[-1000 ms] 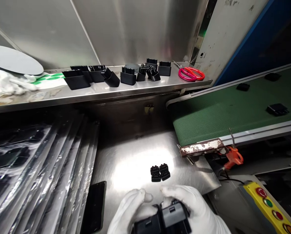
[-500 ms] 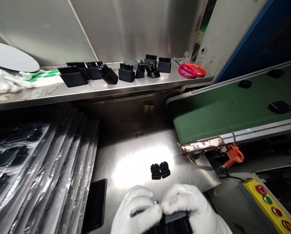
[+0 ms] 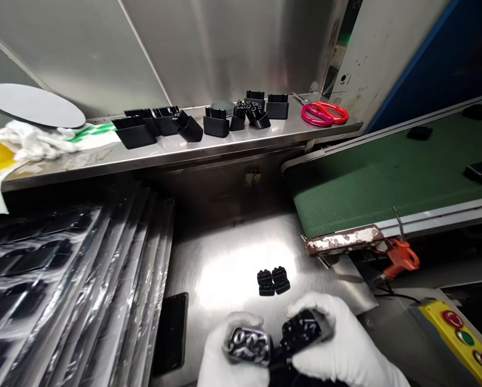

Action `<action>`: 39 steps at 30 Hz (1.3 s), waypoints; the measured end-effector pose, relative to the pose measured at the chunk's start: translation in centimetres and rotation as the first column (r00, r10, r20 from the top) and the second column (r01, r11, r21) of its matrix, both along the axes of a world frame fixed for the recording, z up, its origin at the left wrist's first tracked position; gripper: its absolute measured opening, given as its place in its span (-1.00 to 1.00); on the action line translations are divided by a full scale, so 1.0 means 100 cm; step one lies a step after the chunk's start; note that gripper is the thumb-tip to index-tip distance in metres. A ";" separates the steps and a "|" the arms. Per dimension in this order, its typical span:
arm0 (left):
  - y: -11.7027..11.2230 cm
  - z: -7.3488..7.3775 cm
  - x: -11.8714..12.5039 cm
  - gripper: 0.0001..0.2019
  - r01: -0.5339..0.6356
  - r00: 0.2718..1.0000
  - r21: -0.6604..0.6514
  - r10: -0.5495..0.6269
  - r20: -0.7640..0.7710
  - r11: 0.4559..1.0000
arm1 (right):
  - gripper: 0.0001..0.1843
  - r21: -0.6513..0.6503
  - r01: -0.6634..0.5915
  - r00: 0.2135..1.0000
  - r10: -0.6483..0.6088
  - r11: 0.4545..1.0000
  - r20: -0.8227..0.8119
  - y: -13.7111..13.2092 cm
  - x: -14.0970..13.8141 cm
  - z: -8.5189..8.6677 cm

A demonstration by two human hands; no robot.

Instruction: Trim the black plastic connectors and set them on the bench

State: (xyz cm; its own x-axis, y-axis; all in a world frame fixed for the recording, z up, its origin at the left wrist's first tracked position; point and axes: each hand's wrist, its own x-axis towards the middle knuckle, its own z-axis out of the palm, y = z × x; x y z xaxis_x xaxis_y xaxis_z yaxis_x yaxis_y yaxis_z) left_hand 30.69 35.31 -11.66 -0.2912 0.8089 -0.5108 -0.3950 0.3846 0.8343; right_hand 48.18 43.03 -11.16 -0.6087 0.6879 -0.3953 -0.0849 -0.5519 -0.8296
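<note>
Both my hands wear white gloves and sit at the bottom edge of the view, over the steel worktop point(image 3: 225, 263). My left hand point(image 3: 228, 363) is closed round a black plastic part point(image 3: 249, 344) whose open, ribbed face points up. My right hand point(image 3: 341, 349) is closed round a second black plastic part point(image 3: 303, 329), tilted towards the first. The two parts nearly touch. Just beyond my fingers two small black moulded pieces point(image 3: 273, 281) lie side by side on the worktop.
A steel shelf point(image 3: 184, 153) at the back carries several black plastic housings point(image 3: 192, 124), red scissors point(image 3: 324, 114), white cloth and a grey disc. Stacked plastic-wrapped trays point(image 3: 63, 279) fill the left. A green conveyor point(image 3: 386, 177) with black parts runs on the right, a yellow button box point(image 3: 462, 338) below it.
My hands have turned the two black parts so their ribbed open faces show, and spread them slightly apart. The view has shifted a little to the left.
</note>
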 end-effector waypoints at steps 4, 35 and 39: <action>0.004 0.008 -0.005 -0.63 0.012 0.967 -0.046 -0.024 -0.255 0.999 | -0.52 0.493 -0.011 0.942 -0.157 0.870 0.298 0.004 0.004 0.012; 0.008 0.013 -0.007 -0.70 0.212 0.921 -0.037 -0.213 -0.328 0.976 | -0.51 0.446 -0.115 0.934 -0.056 0.887 0.352 0.002 0.001 0.007; 0.012 0.006 -0.008 -0.69 0.166 0.968 0.004 -0.164 0.190 0.986 | -0.58 0.196 0.044 0.969 -0.089 0.980 0.230 0.009 0.006 0.011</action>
State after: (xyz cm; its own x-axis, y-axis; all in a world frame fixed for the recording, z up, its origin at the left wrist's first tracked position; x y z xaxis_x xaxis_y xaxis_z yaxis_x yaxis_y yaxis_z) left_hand 29.87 36.55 -11.06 -0.0510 0.8312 -0.5536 -0.4754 0.4673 0.7454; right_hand 48.75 43.91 -10.10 -0.4637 0.7995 -0.3819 0.0951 -0.3836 -0.9186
